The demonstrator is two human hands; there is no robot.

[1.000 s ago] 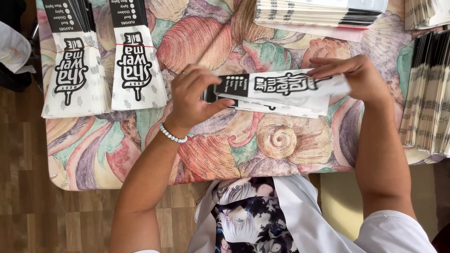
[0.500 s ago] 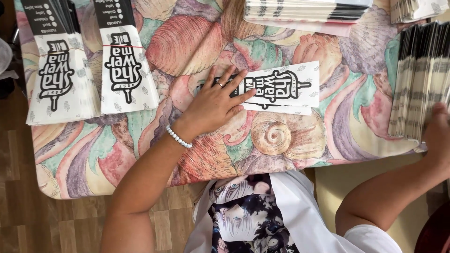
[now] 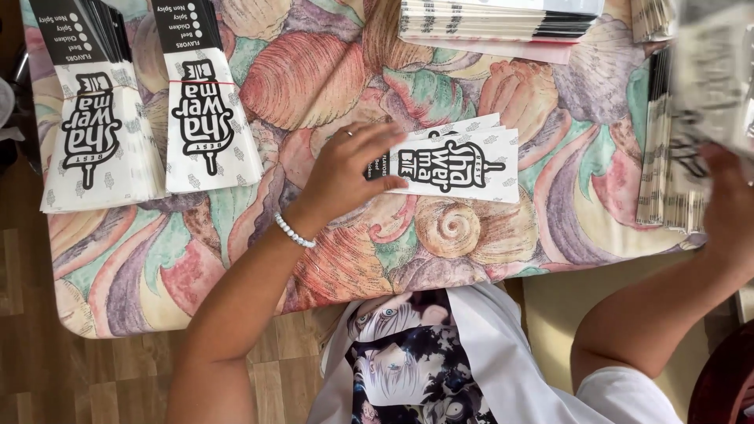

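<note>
My left hand [image 3: 345, 169] lies flat with fingers apart on the dark end of a small pile of white paper sleeves [image 3: 467, 165] with black print. The pile lies in the middle of the table. There is a bead bracelet on that wrist. My right hand [image 3: 726, 212] is at the far right edge, gripping a blurred white paper sleeve [image 3: 715, 71] raised above the tall stack of sleeves [image 3: 667, 157] standing on edge there.
The table [image 3: 259, 259] wears a seashell-patterned cloth. Two bundles of the same sleeves [image 3: 98, 126] [image 3: 204, 118] lie at the far left. A flat stack of sleeves [image 3: 495, 20] sits at the top. Wooden floor shows to the left and below.
My right hand left the middle pile, swung to the right-hand stack and lifted a sleeve. My left hand stayed on the pile.
</note>
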